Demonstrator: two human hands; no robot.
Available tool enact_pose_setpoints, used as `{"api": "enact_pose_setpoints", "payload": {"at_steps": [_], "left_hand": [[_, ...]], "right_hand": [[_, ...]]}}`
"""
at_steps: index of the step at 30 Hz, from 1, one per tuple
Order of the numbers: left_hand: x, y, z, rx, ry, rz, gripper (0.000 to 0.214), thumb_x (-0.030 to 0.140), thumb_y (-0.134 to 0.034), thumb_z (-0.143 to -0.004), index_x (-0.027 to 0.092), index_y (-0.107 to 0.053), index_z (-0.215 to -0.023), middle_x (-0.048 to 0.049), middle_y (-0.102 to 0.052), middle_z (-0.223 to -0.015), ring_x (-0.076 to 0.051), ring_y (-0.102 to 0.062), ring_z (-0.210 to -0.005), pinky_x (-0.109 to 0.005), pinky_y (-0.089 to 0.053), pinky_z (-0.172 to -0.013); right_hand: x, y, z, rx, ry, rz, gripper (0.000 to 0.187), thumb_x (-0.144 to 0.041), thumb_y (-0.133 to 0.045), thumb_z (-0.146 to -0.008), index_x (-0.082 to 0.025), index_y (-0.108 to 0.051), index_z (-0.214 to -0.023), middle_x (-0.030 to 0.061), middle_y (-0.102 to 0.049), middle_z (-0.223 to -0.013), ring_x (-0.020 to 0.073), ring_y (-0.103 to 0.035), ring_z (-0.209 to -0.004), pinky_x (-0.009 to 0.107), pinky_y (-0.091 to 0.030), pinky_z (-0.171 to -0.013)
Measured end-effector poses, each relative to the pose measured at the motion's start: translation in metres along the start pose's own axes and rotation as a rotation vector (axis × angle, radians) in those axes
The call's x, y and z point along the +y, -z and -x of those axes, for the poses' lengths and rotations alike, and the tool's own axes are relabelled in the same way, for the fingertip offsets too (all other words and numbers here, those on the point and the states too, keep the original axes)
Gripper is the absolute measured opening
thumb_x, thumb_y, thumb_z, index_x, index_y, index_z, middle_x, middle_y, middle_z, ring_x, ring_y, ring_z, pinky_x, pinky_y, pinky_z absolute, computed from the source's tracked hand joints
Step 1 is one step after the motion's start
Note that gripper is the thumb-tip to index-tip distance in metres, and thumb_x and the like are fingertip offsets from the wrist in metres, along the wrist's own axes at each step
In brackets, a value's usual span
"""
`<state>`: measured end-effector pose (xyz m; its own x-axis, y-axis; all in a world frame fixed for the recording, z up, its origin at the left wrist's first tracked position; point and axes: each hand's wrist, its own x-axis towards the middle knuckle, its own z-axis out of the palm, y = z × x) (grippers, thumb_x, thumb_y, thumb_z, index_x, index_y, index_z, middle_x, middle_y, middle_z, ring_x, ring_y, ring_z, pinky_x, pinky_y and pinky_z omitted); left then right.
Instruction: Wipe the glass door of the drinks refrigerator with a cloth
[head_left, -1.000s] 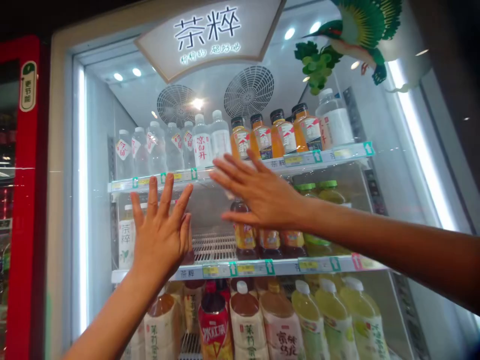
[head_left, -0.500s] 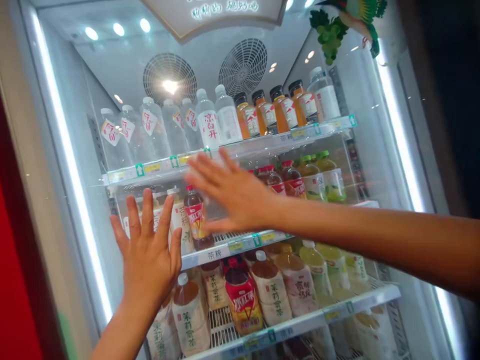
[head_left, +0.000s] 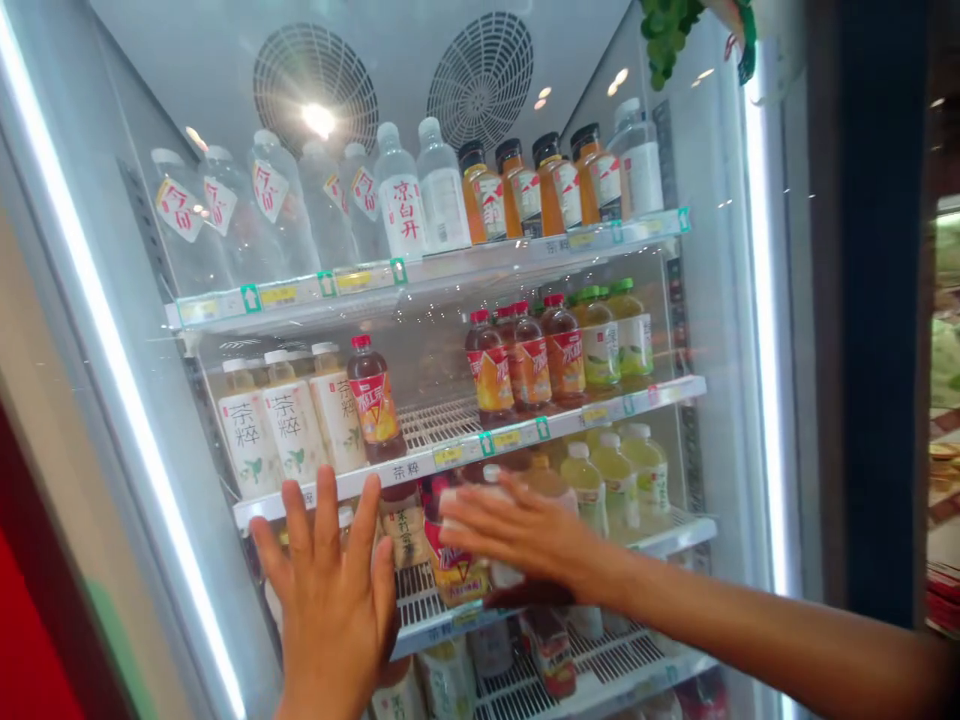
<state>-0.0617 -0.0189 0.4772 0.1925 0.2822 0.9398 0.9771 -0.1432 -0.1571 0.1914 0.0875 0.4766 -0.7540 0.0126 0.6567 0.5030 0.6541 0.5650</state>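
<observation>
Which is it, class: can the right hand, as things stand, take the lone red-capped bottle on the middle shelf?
Probably not. The right hand lies flat on the glass door, which appears shut, and the red-capped bottle stands behind that glass. The left hand presses the door too.

Left edge: I see a red panel (head_left: pixel 30 640) beside a beige frame (head_left: pixel 67 480).
Right edge: a dark post (head_left: pixel 870 300).
Light: white strips (head_left: pixel 759 300) glow brightly.

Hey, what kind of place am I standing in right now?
Most likely a shop or convenience store, in front of a glass-door drinks cooler. Shelves carry rows of bottles with price tags along their edges, and both hands, left and right, lie flat against the glass.
</observation>
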Motion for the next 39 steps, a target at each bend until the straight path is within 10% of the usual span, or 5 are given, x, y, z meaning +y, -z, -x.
{"api": "enact_pose_setpoints", "payload": {"at_steps": [5,11,16,23,39], "left_hand": [[0.023,-0.013,0.003,-0.040,-0.001,0.000,0.084,0.017,-0.054,-0.095,0.038,-0.009,-0.163,-0.0010,0.003,-0.174,-0.030,0.008,-0.160,-0.068,0.004,-0.127],[0.058,-0.027,0.001,-0.034,-0.007,0.030,0.083,0.017,-0.057,-0.095,0.037,-0.014,-0.163,-0.0021,-0.004,-0.174,-0.030,0.004,-0.161,-0.064,0.002,-0.129],[0.076,-0.028,-0.004,0.003,0.027,0.020,0.082,0.015,-0.055,-0.094,0.036,-0.016,-0.163,-0.0037,-0.005,-0.174,-0.032,0.001,-0.161,-0.066,0.001,-0.128],[0.094,-0.033,-0.010,-0.012,0.001,0.000,0.080,0.017,-0.056,-0.095,0.035,-0.017,-0.163,-0.0036,-0.003,-0.174,-0.030,0.003,-0.161,-0.061,0.003,-0.129],[0.102,-0.051,-0.013,0.028,0.002,0.054,0.074,0.022,-0.056,-0.098,0.036,-0.021,-0.162,-0.0030,-0.004,-0.174,-0.030,0.003,-0.161,-0.060,0.007,-0.128]], "right_hand": [[0.048,0.013,0.018,0.279,-0.398,0.124,0.094,-0.068,-0.044,-0.097,-0.023,0.003,-0.166,0.0082,-0.001,-0.173,0.0367,-0.002,-0.160,0.071,-0.006,-0.126],[0.050,0.011,0.061,0.032,0.123,0.076,0.085,-0.063,-0.049,-0.096,-0.024,-0.017,-0.165,-0.0015,-0.026,-0.169,0.0168,-0.012,-0.160,0.042,-0.011,-0.134],[0.099,0.026,0.085,0.300,-0.527,0.124,0.084,-0.065,-0.037,-0.099,-0.033,0.004,-0.165,-0.0006,0.002,-0.173,0.0354,-0.005,-0.160,0.071,-0.006,-0.126],[0.056,0.001,0.101,0.138,-0.108,0.135,0.096,-0.079,-0.040,-0.093,-0.022,-0.015,-0.166,0.0042,-0.017,-0.172,0.0257,-0.007,-0.161,0.051,0.006,-0.131],[0.063,0.007,0.088,0.285,-0.564,0.172,0.079,-0.060,-0.032,-0.104,-0.023,0.000,-0.166,0.0051,0.005,-0.174,0.0315,0.002,-0.161,0.063,0.000,-0.127]]}}
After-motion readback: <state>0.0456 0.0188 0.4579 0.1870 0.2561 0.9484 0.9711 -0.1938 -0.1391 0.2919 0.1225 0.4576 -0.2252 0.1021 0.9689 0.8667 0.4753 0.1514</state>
